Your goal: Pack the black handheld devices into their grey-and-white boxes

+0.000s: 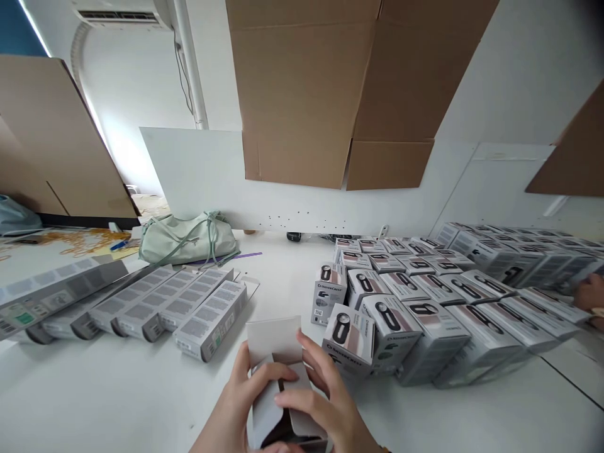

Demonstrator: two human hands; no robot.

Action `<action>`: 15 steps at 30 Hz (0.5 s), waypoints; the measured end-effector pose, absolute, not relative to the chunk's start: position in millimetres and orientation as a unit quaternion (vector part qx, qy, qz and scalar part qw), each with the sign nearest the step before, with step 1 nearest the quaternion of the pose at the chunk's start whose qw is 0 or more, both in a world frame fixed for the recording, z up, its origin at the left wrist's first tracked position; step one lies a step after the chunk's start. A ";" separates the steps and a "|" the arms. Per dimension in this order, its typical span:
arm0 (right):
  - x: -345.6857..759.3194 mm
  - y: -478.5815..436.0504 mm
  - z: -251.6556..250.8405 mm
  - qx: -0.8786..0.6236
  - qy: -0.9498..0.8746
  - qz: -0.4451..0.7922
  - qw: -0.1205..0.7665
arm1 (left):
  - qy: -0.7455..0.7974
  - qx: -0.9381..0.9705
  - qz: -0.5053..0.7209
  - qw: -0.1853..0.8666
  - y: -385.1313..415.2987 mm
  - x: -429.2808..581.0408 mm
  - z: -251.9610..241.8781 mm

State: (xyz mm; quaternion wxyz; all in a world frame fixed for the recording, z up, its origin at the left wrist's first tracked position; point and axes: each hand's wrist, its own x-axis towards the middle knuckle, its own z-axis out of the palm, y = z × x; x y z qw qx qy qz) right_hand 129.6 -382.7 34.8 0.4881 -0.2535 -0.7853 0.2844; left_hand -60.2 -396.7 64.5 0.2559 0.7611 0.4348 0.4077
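Note:
Low in the middle of the head view, I hold a small cardboard box (274, 340) with its end open toward me. Its long white flap stands up at the back, and the two side flaps fold inward over a dark gap. My left hand (245, 399) grips the left side, thumb or finger lying over a flap. My right hand (328, 402) wraps the right side, with a finger pressing on the other flap. What lies inside the box cannot be made out. Just right of my hands stands a printed SilverCrest box (349, 340).
Many upright SilverCrest boxes (434, 286) fill the right of the white table (136, 396). Flattened or lying grey cartons (212, 319) are lined up at left. Behind them sit a pale green bag (189, 239) and a blue pen (119, 245). Another person's hand (591, 294) shows at far right.

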 end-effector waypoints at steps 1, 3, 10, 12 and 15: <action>129.8 -382.2 34.3 -0.253 -0.786 0.287 0.485 | 0.439 0.755 0.416 0.252 -396.9 -61.5 63.8; 131.3 -379.6 36.8 -0.251 -0.802 0.281 0.464 | 0.466 0.737 0.423 0.248 -397.9 -65.4 58.1; 126.6 -372.2 57.0 -0.267 -0.825 0.300 0.398 | 0.546 0.638 0.487 0.242 -402.1 -81.2 29.0; 120.0 -374.8 52.9 -0.307 -0.755 0.350 0.461 | 0.533 0.624 0.532 0.208 -403.1 -86.3 19.3; 104.2 -371.8 42.3 -0.269 -0.687 0.437 0.515 | 0.517 0.581 0.597 0.195 -406.0 -96.6 5.7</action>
